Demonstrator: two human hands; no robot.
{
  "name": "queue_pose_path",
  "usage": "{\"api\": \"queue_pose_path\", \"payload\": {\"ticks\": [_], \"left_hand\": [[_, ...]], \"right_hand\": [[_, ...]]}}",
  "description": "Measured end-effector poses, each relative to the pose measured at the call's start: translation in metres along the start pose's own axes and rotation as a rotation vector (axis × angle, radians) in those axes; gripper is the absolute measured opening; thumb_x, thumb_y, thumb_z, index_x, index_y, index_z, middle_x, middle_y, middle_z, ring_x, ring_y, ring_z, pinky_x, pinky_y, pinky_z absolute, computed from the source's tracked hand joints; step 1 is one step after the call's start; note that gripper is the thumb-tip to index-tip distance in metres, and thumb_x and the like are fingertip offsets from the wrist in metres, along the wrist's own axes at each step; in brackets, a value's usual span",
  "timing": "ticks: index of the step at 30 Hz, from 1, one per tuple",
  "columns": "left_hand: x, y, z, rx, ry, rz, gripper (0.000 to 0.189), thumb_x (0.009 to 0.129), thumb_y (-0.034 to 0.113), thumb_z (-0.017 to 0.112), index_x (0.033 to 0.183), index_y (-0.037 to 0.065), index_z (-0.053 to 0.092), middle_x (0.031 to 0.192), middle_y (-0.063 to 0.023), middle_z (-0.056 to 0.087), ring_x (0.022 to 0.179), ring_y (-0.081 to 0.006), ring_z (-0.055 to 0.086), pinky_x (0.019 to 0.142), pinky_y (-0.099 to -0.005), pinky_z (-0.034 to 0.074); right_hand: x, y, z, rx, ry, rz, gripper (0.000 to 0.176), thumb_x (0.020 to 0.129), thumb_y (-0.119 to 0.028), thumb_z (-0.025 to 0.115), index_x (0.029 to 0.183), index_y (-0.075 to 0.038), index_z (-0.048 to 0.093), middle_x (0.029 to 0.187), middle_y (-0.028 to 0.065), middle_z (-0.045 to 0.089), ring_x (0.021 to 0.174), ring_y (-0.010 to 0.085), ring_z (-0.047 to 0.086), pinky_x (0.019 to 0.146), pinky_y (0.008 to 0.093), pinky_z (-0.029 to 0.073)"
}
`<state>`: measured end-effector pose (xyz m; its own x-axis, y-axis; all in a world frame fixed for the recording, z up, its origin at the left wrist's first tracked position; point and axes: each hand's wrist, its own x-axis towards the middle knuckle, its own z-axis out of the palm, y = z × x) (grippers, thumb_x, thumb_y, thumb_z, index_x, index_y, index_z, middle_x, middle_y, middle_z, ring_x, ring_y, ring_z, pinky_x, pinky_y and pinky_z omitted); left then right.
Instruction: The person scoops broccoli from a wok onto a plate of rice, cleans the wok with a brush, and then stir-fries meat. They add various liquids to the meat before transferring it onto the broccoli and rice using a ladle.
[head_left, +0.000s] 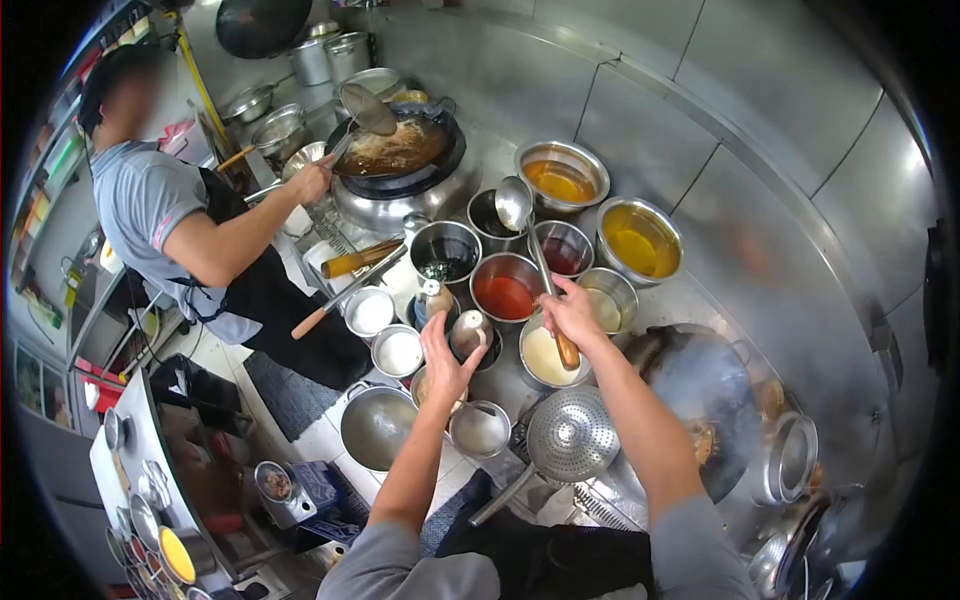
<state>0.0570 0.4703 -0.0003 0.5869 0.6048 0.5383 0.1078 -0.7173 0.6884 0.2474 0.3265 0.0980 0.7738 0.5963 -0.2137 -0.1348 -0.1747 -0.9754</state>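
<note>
My right hand [572, 312] is closed around a long-handled ladle [514, 205] with a wooden grip end. The ladle's bowl is above the far sauce pots. My left hand [447, 368] has its fingers apart beside a squat bottle [471, 331] with a pale cap; whether it touches the bottle is hard to tell. A second capped bottle [433, 297] stands just beyond. Around the hands are a pot of red sauce [503, 289], a pot of dark sauce [445, 252] and a pot of creamy liquid [552, 358]. A perforated strainer [573, 435] lies nearest my body.
On my right a smoking wok [705, 400] holds a little food. Two bowls of yellow oil [640, 240] stand at the back. A co-worker [180, 190] at the left holds a skimmer [368, 110] over a wok of bubbling liquid [395, 150]. Another ladle [350, 292] lies between us.
</note>
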Motion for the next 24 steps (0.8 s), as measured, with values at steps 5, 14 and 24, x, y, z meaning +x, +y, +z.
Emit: {"api": "queue_pose_path", "payload": {"ticks": [5,14,24], "left_hand": [[-0.006,-0.02,-0.029,0.013,0.055,-0.119,0.091,0.073,0.021,0.084,0.142,-0.003,0.029,0.135,-0.0275,0.041,0.126,-0.0426,0.04,0.108,-0.0498,0.031],[0.011,-0.049,-0.029,-0.007,0.111,-0.215,0.08,0.077,0.018,0.08,0.139,-0.004,0.035,0.133,-0.0256,0.043,0.124,-0.0416,0.041,0.108,-0.0477,0.032],[0.039,-0.067,-0.007,0.082,-0.032,-0.136,0.101,0.066,0.015,0.086,0.143,-0.008,0.023,0.138,-0.0288,0.038,0.128,-0.0441,0.037,0.11,-0.0479,0.031]], "right_hand": [[0.037,0.001,0.017,-0.22,-0.022,0.064,0.069,0.084,-0.006,0.061,0.146,0.006,0.032,0.068,0.0071,0.062,0.052,0.0143,0.06,0.048,0.0293,0.049],[0.049,-0.003,0.024,-0.113,-0.074,0.133,0.07,0.085,-0.005,0.062,0.146,0.008,0.029,0.068,0.0073,0.06,0.049,0.0146,0.058,0.045,0.0307,0.048],[0.037,-0.001,0.007,0.092,-0.042,0.151,0.068,0.088,-0.006,0.062,0.147,0.003,0.03,0.069,0.0074,0.06,0.049,0.0145,0.056,0.042,0.0294,0.046]]}}
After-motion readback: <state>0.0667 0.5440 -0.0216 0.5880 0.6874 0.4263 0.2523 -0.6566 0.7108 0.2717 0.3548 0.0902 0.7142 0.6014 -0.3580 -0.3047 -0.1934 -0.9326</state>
